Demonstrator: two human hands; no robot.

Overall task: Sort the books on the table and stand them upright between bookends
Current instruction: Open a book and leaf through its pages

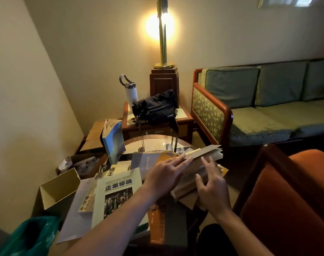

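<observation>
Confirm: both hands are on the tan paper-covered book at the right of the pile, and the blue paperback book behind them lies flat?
No. The head view shows the blue paperback book standing upright, not flat. The left hand and right hand are on the tan paper-covered book.

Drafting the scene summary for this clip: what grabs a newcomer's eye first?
The lit lamp glares at top centre, against the wall. Mid-frame, the left hand and right hand rest on a tan book with its cover lifted. A blue book stands upright further back on the left.
</observation>
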